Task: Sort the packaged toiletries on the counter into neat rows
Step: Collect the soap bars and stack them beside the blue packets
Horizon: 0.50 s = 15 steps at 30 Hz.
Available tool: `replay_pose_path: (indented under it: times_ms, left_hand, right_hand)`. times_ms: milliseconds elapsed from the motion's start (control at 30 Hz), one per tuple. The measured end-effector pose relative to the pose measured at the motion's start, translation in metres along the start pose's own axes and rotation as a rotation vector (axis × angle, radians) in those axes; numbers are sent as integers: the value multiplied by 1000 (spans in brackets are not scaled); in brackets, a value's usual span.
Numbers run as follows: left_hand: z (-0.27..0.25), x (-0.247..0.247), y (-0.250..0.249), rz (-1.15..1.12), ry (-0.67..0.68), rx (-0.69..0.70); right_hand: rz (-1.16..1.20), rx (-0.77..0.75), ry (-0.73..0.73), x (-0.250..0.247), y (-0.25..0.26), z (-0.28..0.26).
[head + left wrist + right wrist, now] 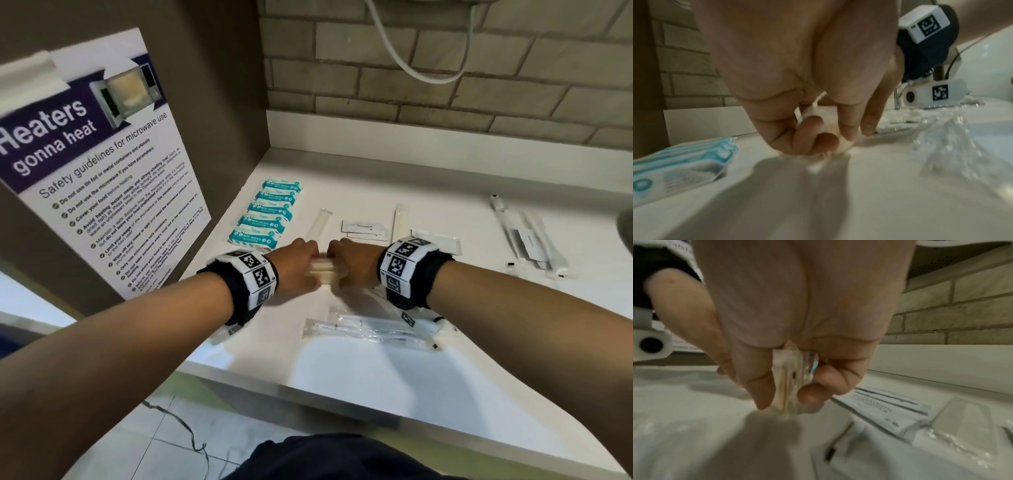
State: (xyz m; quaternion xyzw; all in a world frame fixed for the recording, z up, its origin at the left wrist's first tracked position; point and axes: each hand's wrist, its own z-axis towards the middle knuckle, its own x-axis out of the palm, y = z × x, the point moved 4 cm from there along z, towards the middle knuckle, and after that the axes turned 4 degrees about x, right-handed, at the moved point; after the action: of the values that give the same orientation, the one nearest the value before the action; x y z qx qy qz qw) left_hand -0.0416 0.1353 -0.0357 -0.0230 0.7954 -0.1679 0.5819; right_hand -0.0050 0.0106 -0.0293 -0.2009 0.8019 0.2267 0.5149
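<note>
Both hands meet over the white counter (359, 370), each gripping one end of a small bundle of clear-wrapped cream packets (325, 270). My left hand (298, 263) curls its fingers (813, 129) round the left end. My right hand (352, 263) pinches the other end between thumb (758, 386) and fingers, the bundle of cream packets (791, 382) showing end-on in the right wrist view. A neat column of teal wipe packs (270, 212) lies to the left. Two more cream packets (318, 222) (399, 222) lie beyond the hands.
White toothpaste sachets (366, 229) lie behind the hands. Clear-wrapped toothbrushes (370, 330) lie near the front edge, more long packets (527, 240) at the far right. A brown side panel with a poster (96, 171) bounds the left; a brick wall (445, 68) stands behind.
</note>
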Motion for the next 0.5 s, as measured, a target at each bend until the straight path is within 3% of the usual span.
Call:
replay_pose_path:
  times_ms: [200,500]
  left_hand:
    - [5,5,-2,-36,-28,20]
    - [5,10,-11,-8,1,25]
  right_hand:
    - [94,28,-23,4,1,6]
    - [56,15,-8,8,6,9]
